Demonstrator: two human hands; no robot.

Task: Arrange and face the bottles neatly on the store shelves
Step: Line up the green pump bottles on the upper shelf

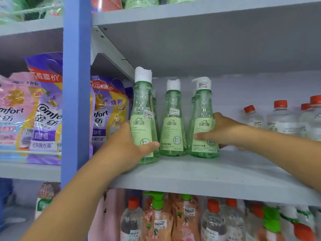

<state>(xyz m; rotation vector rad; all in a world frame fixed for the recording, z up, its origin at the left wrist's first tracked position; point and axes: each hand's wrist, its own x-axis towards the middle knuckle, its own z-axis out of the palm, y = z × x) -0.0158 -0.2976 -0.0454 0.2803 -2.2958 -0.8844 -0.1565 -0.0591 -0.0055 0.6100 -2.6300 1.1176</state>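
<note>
Three green bottles stand upright in a row at frame centre, on the grey shelf (225, 173), labels facing out. More green bottles hide behind them.

Left hand (128, 145) grips the left bottle (143, 119) low on its body, thumb across the front label, fingers wrapped round the far side. This bottle sits nearer the shelf's front edge than the other two, so it's out of line.

Right hand (220, 131) holds the right bottle (203, 122) from its right side, thumb on the front, fingers curled behind. Middle bottle (172, 122) is untouched, just beside both neighbours.

Key relation: long axes all vertical; left bottle is forward of the row, so likely move is a push back away from camera to level the fronts. Left hand is already on it.

Room: bare shelf in front, open gap to the right before the red-capped clear bottles (281, 117). Left is tight: blue upright post (76, 101) and purple refill bags (109, 108) close by.
</note>
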